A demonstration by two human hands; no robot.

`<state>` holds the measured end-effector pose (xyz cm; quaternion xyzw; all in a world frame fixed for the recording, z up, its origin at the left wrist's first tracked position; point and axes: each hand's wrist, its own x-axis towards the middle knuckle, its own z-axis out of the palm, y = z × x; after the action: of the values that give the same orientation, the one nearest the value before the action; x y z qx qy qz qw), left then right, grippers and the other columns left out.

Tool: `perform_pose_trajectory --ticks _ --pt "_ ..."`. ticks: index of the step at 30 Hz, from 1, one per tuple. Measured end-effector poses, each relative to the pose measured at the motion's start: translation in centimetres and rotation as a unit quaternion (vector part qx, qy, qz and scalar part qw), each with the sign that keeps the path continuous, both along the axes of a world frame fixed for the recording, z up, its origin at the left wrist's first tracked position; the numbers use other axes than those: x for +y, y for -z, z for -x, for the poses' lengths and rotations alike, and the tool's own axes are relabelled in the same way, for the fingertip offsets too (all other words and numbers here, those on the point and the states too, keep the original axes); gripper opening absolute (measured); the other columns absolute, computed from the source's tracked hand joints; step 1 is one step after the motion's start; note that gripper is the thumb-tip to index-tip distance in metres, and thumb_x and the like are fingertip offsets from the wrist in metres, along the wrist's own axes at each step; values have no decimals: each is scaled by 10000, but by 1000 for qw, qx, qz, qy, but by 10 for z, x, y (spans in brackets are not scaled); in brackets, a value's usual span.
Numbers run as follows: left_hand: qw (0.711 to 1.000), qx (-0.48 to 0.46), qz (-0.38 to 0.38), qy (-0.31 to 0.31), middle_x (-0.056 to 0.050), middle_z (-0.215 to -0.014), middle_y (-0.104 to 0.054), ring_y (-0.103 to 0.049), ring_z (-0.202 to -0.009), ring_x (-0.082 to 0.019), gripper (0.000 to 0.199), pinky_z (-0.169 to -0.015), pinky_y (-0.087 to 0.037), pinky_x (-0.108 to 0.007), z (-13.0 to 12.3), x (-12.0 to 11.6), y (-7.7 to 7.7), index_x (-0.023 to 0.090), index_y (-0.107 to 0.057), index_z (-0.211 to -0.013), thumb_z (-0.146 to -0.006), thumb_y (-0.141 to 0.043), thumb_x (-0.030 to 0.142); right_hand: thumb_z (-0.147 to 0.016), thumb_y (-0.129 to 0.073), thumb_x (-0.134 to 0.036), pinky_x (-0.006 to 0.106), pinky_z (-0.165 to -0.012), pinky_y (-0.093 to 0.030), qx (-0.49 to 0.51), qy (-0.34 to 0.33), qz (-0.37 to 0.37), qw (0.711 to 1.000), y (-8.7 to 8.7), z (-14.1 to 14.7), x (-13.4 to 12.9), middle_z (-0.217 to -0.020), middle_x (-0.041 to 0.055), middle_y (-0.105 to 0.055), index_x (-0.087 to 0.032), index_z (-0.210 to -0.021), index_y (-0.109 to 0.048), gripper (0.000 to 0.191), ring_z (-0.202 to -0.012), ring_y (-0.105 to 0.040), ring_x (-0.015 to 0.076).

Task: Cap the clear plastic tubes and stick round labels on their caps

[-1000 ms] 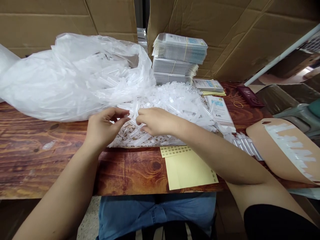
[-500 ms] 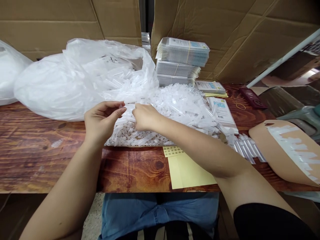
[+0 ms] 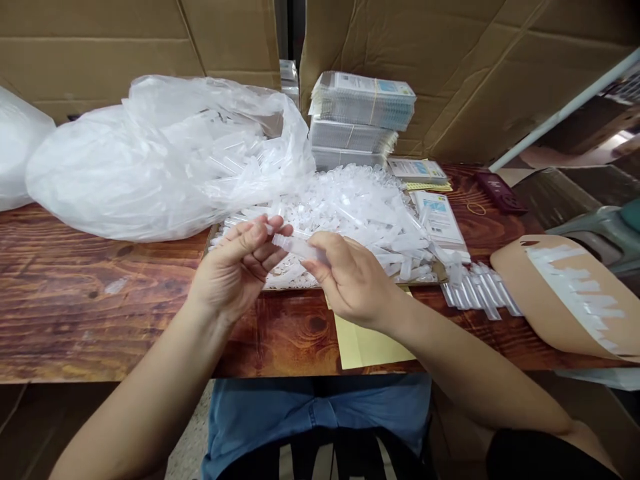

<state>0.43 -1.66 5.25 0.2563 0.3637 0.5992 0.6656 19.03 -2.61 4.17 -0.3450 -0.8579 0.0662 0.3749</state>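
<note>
Gripped cylindrical, translucent plastic tube point(image 3: 303, 248) in right hand point(image 3: 357, 283), ridged neck toward left hand point(image 3: 233, 267). Pinched small whitish piece point(image 3: 269, 229) in left fingertips, near neck, shape unclear. Held both over shallow cardboard tray point(image 3: 440, 275) heaped with glossy tubes point(image 3: 360, 210), near crinkled bag point(image 3: 125, 173).

We see a reddish-brown, wood-grained bench point(image 3: 125, 300), a plain yellow sheet point(image 3: 373, 343) and blue jeans point(image 3: 270, 410) at lower centre.

Black sleeve point(image 3: 545, 457), faded blue jeans point(image 3: 255, 413)
</note>
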Motion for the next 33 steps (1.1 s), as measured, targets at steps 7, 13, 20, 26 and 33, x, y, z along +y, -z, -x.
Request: perform_pose_trajectory --ticks 7,13,20,26,33 --pt "998 -36 -5 44 26 -790 -788 -762 -766 -140 306 -650 -618 -157 -25 -27 5 205 -761 -721 -508 -977 243 -1011 -424 -262 300 -617 -458 83 69 8 994 8 -4 -43 -810 25 -676 -221 -1058 -503 101 -664 -599 162" --pt "999 2 -21 42 -17 -802 -788 -759 -758 -181 275 -694 -637 -257 -29 -44 13 205 -730 -692 -567 -945 323 -1001 -456 -293 319 -666 -531 174 72 109 976 16 -4 -72 -882 27 -710 -260 -1085 -522 112 -754 -676 175" --pt "998 53 -42 16 -24 -796 -769 -750 -737 -209 292 -717 -640 -347 -33 -60 22 212 -695 -718 -626 -907 390 -977 -486 -281 373 -761 -581 246 64 168 953 29 7 -88 -987 54 -725 -276 -1088 -518 115 -880 -715 207" --pt "1000 19 -15 -9 -19 -822 -775 -745 -742 -192 269 -712 -627 -315 -41 -69 33 224 -705 -716 -627 -910 375 -992 -517 -280 337 -785 -564 341 10 247 907 49 17 -92 -970 17 -697 -284 -1077 -505 87 -878 -690 166" --pt "998 -9 -50 -26 8 -812 -779 -751 -792 -162 195 -774 -623 -275 -48 -79 44 246 -738 -752 -691 -890 351 -937 -596 -475 233 -489 -333 519 -86 461 715 50 25 -91 -594 -85 -410 -254 -852 -461 272 -486 -353 83"
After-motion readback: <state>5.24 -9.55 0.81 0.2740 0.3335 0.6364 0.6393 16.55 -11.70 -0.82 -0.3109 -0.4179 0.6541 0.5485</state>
